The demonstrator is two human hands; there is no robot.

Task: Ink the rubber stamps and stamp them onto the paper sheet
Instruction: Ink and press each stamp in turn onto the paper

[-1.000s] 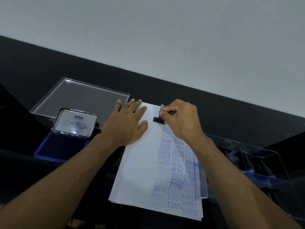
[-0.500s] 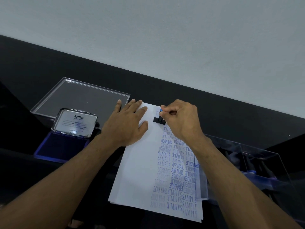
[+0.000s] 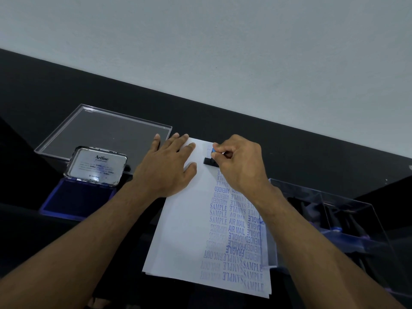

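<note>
A white paper sheet (image 3: pixel 187 233) lies on the dark desk, its right half covered with blue stamped words. My right hand (image 3: pixel 240 163) pinches a small rubber stamp (image 3: pixel 209 161) with a black base and blue top, pressed down near the sheet's far edge. My left hand (image 3: pixel 167 168) lies flat, fingers spread, on the sheet's far left corner. An open ink pad (image 3: pixel 78 197) with a blue pad and a raised metal lid (image 3: pixel 98 165) sits to the left.
A clear plastic lid (image 3: pixel 104 132) lies flat behind the ink pad. A clear plastic box (image 3: pixel 334 219) holding more stamps stands at the right, next to the sheet. A pale wall rises behind the desk.
Almost nothing differs; my right hand keeps the stamp pressed at the same spot on the sheet, and my left hand stays flat.
</note>
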